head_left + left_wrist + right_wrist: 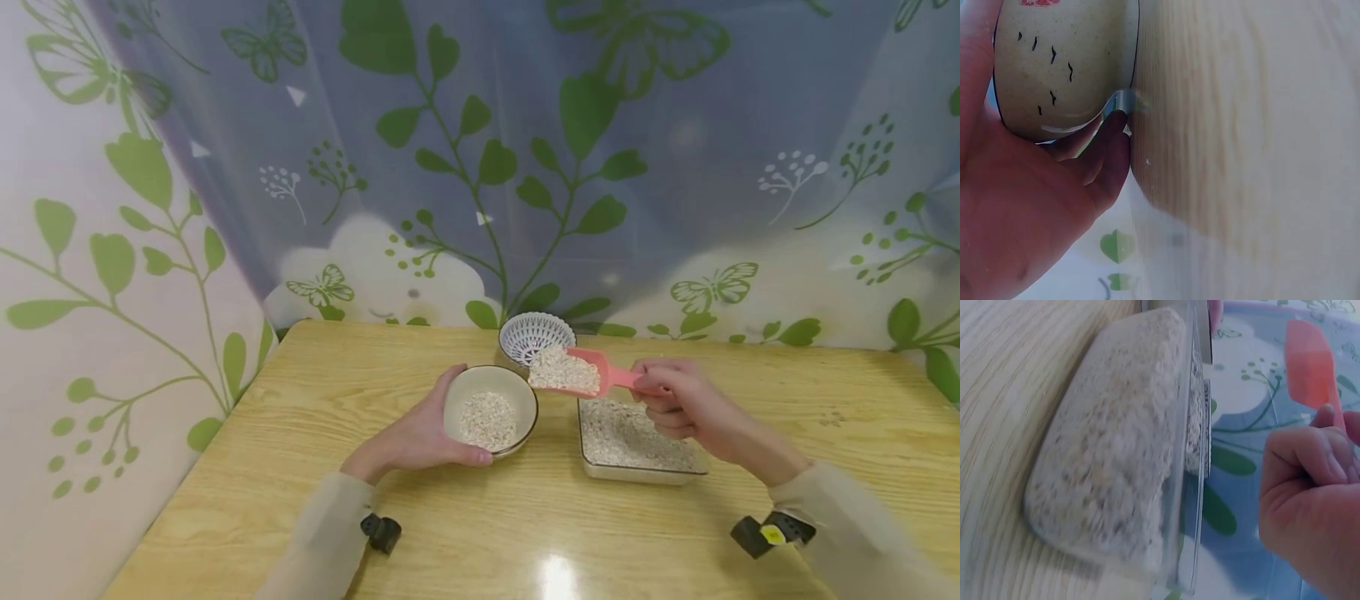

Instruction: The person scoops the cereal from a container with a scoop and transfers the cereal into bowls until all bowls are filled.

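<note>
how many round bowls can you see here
2: the cream bowl gripped by the left hand, and the patterned bowl behind it, partly hidden by the loaded pink scoop.

Patterned bowl [534, 332]: white with dark latticework, near the table's far edge, well to the right of its far left corner.
Table [225, 500]: light wood, grain showing; bright glare [557, 575] on its near side.
Backdrop [675, 183]: rises behind the far edge, blue-grey above, whitish cloud shapes below, printed with green leafy stems and butterflies.
Side panel [45, 275]: pale, along the left edge, with green leaf sprays.
</note>
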A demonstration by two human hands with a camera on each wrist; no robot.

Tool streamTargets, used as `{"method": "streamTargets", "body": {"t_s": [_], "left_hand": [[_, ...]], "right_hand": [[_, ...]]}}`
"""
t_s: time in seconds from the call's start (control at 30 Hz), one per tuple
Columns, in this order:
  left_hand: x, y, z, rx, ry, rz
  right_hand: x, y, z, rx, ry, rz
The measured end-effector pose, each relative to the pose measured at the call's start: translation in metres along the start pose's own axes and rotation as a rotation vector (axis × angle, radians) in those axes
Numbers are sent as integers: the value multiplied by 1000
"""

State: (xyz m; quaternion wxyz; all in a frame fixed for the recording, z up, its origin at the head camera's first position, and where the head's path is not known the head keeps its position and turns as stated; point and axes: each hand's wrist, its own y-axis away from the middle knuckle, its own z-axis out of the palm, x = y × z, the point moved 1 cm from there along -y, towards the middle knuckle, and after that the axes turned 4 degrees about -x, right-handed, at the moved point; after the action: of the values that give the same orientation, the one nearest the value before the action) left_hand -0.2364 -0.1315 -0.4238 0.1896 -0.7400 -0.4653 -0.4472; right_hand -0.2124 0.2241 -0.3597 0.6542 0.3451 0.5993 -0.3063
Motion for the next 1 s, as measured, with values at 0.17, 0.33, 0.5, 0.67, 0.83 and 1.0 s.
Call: {"method": "streamTargets", "body": {"t_s": [0.17,0.33,0.5,0.67,0.83,1.0], "left_hand": [[0,-1,0,-4,0,4],[0,0,1,-4,5,-2],[1,0,1,-1,16,-8],[1,1,0,-3,17,-16],[0,1,0,-5,9,-25],[-1,0,1,-8,17,-25]], "right_hand": [[-1,-10,14,63,90,57],[0,-20,28,111,167,79],[3,-29,44,208,433,32],[6,-34,63,275,798,-76],[10,-35,78,285,1177,-277],[15,-38,83,315,1457,-550]]}}
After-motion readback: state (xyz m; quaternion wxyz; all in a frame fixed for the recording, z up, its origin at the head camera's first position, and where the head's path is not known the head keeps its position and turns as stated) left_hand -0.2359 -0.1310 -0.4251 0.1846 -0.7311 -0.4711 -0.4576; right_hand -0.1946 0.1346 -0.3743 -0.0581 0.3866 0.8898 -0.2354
